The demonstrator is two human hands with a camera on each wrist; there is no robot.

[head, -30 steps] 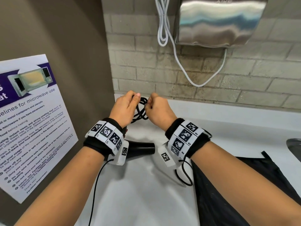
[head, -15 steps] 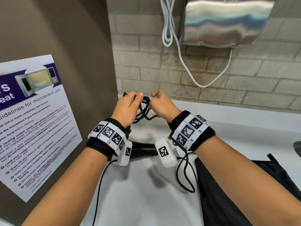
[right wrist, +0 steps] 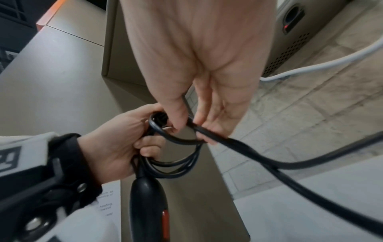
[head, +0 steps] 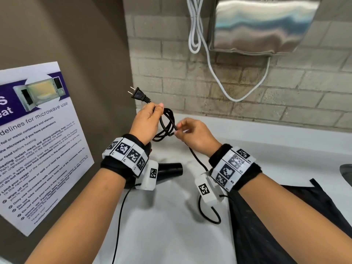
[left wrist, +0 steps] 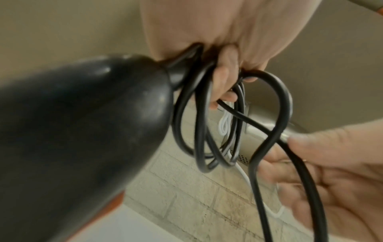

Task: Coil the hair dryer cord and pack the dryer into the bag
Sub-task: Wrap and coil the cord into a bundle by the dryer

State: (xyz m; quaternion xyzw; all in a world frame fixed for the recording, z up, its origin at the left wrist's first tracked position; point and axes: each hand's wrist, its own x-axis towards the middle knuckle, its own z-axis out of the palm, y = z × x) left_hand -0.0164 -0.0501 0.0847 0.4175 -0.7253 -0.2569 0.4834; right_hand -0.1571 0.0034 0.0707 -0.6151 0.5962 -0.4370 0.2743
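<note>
My left hand [head: 154, 113] grips several loops of the black cord [head: 167, 122], and the plug [head: 138, 94] sticks up out of its fist. Just to the right, my right hand [head: 178, 130] pinches the loose run of cord between thumb and fingers. That run drops past the right wrist to a slack loop [head: 209, 216] on the counter. The black hair dryer [head: 171, 168] lies below my left wrist, nozzle pointing right; its handle [left wrist: 82, 131] fills the left wrist view, right at the coil [left wrist: 207, 131]. The black bag [head: 285, 216] lies flat at the lower right, partly under my right arm.
The white counter [head: 167, 241] runs along a brick wall. A steel hand dryer [head: 262, 25] with a white cable [head: 196, 31] hangs above. A brown side wall with a microwave poster [head: 38, 140] closes the left. A sink edge [head: 346, 172] shows at the far right.
My hands have drawn apart: the right one has moved right along the cord. The plug now stands clear above my left fist.
</note>
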